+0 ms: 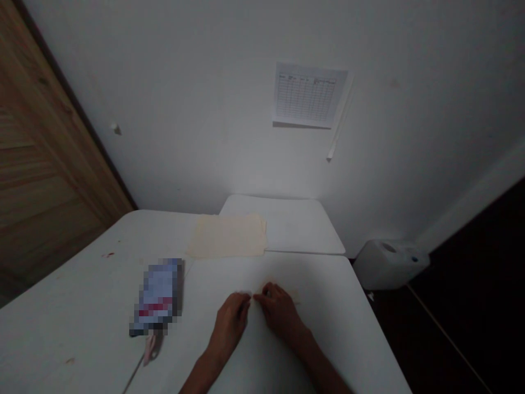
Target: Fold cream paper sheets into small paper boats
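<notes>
Close together over the white table [197, 328], my two hands meet at the fingertips. My left hand [232, 317] is closed in a pinch, with a small whitish bit [245, 293] showing at its fingertips, too small to name. My right hand [283, 312] is pinched too, its thumb and finger almost touching the left fingertips. Whatever it holds is hidden. To the left of my hands lies a bluish packet-like item [158, 293], blurred into blocks. A pale pink clip [150, 347] sits at its lower end, beside a thin cord [133, 375].
Beige sheets [227, 235] lie beyond my hands, partly over a second white tabletop [303, 224] against the wall. A printed chart [309, 96] hangs on the wall. On the dark floor at right stands a white jug [385, 268]. A wooden door [45, 153] is at left.
</notes>
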Tool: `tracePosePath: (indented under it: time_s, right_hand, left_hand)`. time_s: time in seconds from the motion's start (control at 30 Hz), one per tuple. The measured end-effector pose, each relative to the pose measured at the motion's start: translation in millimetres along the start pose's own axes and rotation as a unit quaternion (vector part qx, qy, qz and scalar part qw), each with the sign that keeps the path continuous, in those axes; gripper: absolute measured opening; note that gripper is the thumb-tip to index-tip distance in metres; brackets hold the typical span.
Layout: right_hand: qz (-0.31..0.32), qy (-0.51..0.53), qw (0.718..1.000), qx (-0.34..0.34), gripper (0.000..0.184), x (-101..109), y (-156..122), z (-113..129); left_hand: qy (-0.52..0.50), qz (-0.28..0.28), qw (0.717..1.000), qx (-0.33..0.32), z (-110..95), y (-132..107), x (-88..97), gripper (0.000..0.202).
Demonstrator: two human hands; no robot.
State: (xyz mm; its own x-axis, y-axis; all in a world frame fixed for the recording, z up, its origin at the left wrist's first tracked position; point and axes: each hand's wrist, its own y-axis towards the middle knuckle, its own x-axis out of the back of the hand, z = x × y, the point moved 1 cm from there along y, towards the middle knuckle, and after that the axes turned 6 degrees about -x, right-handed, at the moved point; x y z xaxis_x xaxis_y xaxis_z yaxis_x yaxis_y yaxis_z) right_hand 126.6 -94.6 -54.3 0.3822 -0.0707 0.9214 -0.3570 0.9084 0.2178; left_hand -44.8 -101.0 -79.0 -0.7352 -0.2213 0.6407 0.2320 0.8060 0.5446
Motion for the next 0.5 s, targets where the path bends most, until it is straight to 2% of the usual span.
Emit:
tracePosePath:
  time_s: [0.17,0.3,0.5]
  right_hand:
    - [0.001,0.001,1.0,0.001,0.036,1.5,-1.0,0.8]
    - [0.0,0.006,1.0,0.0,0.035,-1.9,-1.3,-0.7]
    - [0.003,0.004,1.0,-0.003,0.032,-8.0,-1.6,-3.3]
  left_hand:
    - [0.049,0.065,0.995,-0.062,-5.4,-0.9,3.4,0.026]
    - [0.117,0.131,0.978,-0.114,1.3,-9.8,-0.6,0.048]
    - [0.167,0.155,0.959,-0.169,6.6,-27.0,1.2,0.065]
